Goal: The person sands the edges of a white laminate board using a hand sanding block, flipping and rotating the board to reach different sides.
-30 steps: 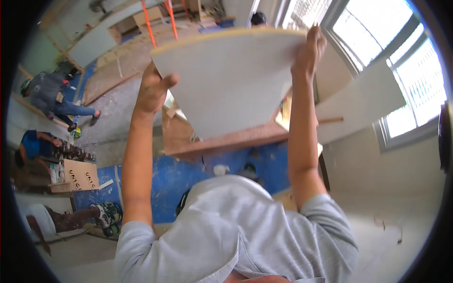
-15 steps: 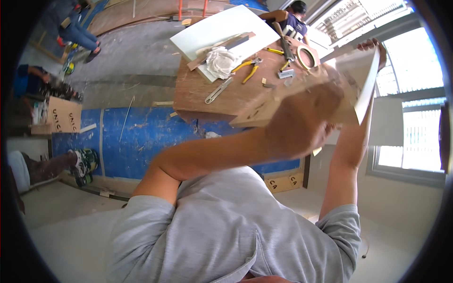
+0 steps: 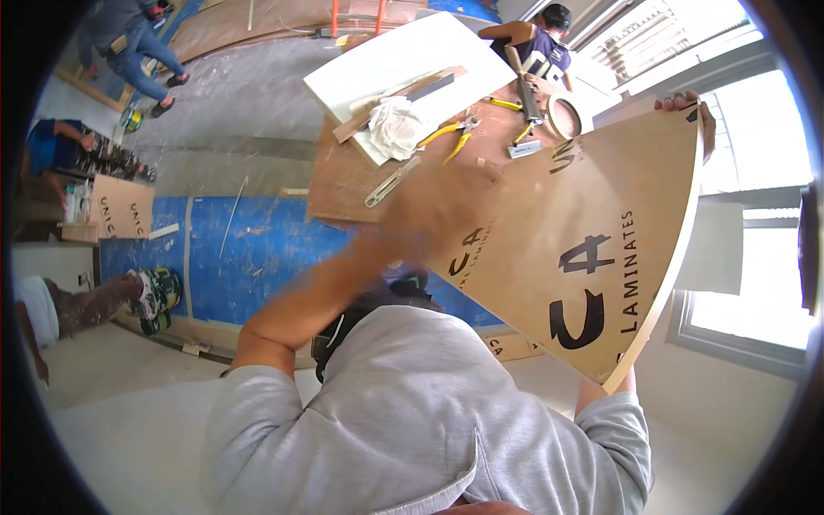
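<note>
Brown plywood panel (image 3: 592, 249) is gripped at its top corner by the right hand (image 3: 687, 107); the blurred left hand (image 3: 438, 210) presses its near edge, grip unclear; beyond the panel, yellow pliers (image 3: 451, 133) lie on a wooden workbench (image 3: 343, 184).

**Curved laminate panel held up in both hands**

A large fan-shaped laminate panel (image 3: 584, 249) fills the right of the view, its brown backing side facing the camera, printed with dark lettering. It has one long curved edge on the right, showing a pale thin rim. The right hand (image 3: 687, 107) grips its top corner; the left hand (image 3: 438, 206), blurred, holds its left edge.
</note>
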`<state>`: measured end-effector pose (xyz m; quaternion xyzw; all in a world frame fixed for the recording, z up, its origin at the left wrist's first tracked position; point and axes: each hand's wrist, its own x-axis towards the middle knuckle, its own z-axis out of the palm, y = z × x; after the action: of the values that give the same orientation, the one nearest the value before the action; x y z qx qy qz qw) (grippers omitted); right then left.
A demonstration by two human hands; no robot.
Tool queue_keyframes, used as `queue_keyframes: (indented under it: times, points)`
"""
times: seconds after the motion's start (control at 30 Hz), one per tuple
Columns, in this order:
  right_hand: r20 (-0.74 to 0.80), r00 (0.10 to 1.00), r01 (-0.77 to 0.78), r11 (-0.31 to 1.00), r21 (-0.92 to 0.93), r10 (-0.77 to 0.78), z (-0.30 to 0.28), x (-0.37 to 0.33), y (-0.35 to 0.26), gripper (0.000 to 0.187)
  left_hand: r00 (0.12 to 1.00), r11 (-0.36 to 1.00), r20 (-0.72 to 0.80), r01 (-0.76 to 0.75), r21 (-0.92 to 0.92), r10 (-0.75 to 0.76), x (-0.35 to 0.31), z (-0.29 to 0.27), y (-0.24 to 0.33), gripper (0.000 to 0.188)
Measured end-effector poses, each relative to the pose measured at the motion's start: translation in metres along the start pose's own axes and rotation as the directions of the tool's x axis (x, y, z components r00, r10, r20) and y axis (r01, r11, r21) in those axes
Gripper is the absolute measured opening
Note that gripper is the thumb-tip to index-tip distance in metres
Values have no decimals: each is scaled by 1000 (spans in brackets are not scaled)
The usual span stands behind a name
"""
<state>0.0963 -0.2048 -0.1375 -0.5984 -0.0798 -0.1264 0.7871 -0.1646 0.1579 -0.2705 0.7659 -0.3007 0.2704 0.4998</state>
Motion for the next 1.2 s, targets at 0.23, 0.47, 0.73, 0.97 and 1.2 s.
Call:
queue_keyframes:
  times: [0.23, 0.47, 0.73, 0.97, 1.2]
  points:
    - [-14, 999, 48, 989, -137, -50, 27, -10, 2, 44, 813, 619, -256, 569, 542, -522, -27, -25, -372, 42]
    - [-324, 946, -32, 995, -96, -1, 85, -58, -21, 45, 492, 291, -25, 554, 780, -870, 10, 21, -410, 74]
    - [-342, 940, -39, 986, -161, -18, 97, -77, -20, 44, 430, 408, 196, 483, 774, -881, 16, -2, -402, 59]
    - [-352, 935, -20, 981, -195, -51, 104, -103, -30, 44, 616, 563, 133, 583, 586, -776, 19, -19, -453, 53]
    - [-354, 931, 5, 977, -214, -83, 103, -123, -32, 44, 809, 795, 26, 583, -168, -587, 127, -83, -394, 41]
